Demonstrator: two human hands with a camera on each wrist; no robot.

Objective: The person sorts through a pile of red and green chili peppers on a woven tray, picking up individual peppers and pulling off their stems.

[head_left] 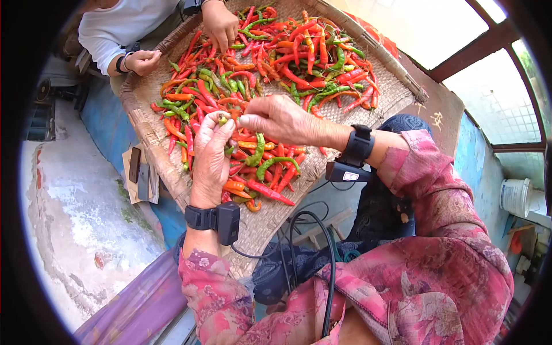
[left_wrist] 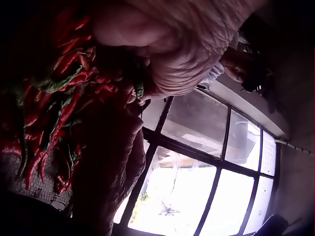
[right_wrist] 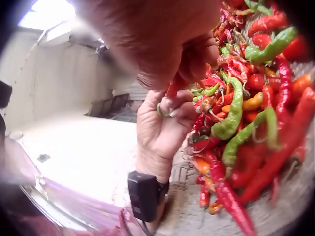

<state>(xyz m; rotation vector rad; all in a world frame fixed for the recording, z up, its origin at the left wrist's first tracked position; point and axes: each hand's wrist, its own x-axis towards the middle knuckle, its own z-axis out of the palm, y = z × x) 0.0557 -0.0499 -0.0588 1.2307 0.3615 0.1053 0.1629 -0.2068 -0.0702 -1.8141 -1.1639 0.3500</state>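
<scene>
My left hand is raised over the near left of the heap, palm up. Its thumb and fingers pinch a chili pepper by the green stem end. From the right, my right hand meets its fingertips, with fingers curled. In the right wrist view, a red part of the chili pepper shows between the two hands, held at my right fingertips, and a curved green stem lies against the left fingers. Most of this pepper is hidden by the fingers. Beneath the hands spread red, orange and green chili peppers.
A woven tray with a raised rim bears the heap. Across it, another person's hand reaches into the peppers, the other hand at the rim. A phone lies left of the tray; cables hang below.
</scene>
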